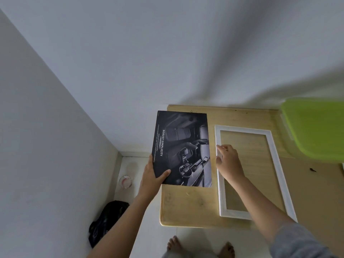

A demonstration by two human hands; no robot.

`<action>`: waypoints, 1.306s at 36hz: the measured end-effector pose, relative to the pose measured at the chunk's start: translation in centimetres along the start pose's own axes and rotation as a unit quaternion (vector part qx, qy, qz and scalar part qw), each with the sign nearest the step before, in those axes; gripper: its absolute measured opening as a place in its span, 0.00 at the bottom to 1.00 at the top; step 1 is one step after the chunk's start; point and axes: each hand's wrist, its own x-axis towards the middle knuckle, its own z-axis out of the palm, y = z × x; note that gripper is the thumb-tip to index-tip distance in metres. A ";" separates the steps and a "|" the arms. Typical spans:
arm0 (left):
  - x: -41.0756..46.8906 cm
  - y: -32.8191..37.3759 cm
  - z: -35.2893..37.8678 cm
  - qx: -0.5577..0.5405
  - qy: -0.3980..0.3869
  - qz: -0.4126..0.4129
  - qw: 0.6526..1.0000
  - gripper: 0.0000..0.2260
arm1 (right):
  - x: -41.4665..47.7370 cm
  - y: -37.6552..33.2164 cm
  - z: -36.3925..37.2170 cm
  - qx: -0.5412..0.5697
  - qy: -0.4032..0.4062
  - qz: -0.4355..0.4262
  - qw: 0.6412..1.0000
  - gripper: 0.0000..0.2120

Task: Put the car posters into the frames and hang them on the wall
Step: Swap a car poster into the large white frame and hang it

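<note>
Head view, contents as seen.

1. Car poster (186, 146): dark print of a car cabin, with the words "ROBUST SIMPLICITY" running along its left side. It sits over the left part of the table, its left edge overhanging the table's side. Whether it rests on the wood or is held just above it cannot be told.
2. Left hand (152, 175): grips the poster at its lower left corner, with the thumb lying across the printed face and the fingers hidden underneath.
3. Frame (242, 128): white, rectangular, flat on the table just beside the poster's right edge. The wood shows through its opening.
4. Right hand (229, 161): set on the frame's left rail, above the middle, with fingers bent over the rail and holding it. The forearm crosses the frame's lower half, with a grey sleeve (297, 241) at the elbow.
5. Table (186, 207): light wood, standing against the pale wall (130, 53).
6. Green lid (314, 127): at the far right of the table, blurred.
7. Floor, left of the table: clear round container (126, 181) and, nearer, a black bag (106, 220).
8. Bare feet (174, 244): at the bottom edge, in front of the table.
</note>
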 end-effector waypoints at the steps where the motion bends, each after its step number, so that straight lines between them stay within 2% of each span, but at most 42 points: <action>1: -0.2 -0.2 -0.4 -0.009 0.008 -0.002 1.000 0.36 | 0.1 -0.1 0.1 -0.004 0.002 0.000 1.000 0.20; 5: -0.8 -1.2 -1.6 -0.060 0.027 -0.013 0.998 0.32 | 0.0 -1.0 0.4 -0.014 0.040 -0.014 0.999 0.21; 8: -1.2 -1.0 -2.0 -0.097 0.045 -0.015 0.994 0.25 | -0.7 -2.6 1.1 0.028 0.048 -0.049 0.997 0.21; 14: -1.6 0.6 -2.5 -0.169 0.069 0.022 0.983 0.21 | -1.8 -6.0 3.0 0.111 -0.056 -0.077 0.989 0.22; 20: -2.7 4.2 -2.6 -0.243 0.044 0.054 0.967 0.21 | -1.3 -9.7 1.6 0.187 -0.100 -0.110 0.971 0.21; 28: -4.9 9.9 -1.4 -0.284 0.015 0.147 0.947 0.21 | 0.6 -14.5 -4.9 0.298 -0.022 -0.121 0.947 0.22; 33: -6.4 12.9 -0.3 -0.295 -0.008 0.175 0.939 0.20 | 0.1 -14.7 -8.9 0.275 0.020 -0.110 0.955 0.25; 35: -7.0 14.0 0.5 -0.282 -0.020 0.185 0.941 0.19 | -0.5 -14.1 -10.4 0.271 0.031 -0.095 0.957 0.22; 39: -8.2 15.6 2.4 -0.244 -0.051 0.201 0.947 0.17 | -1.2 -12.2 -12.5 0.239 0.070 -0.086 0.965 0.06; 42: -8.5 16.8 3.4 -0.245 -0.076 0.209 0.944 0.18 | -1.5 -11.2 -13.7 0.223 0.093 -0.098 0.965 0.12; 47: -9.7 19.0 7.4 -0.266 -0.131 0.202 0.933 0.17 | -2.0 -6.3 -16.3 0.220 0.117 -0.068 0.966 0.08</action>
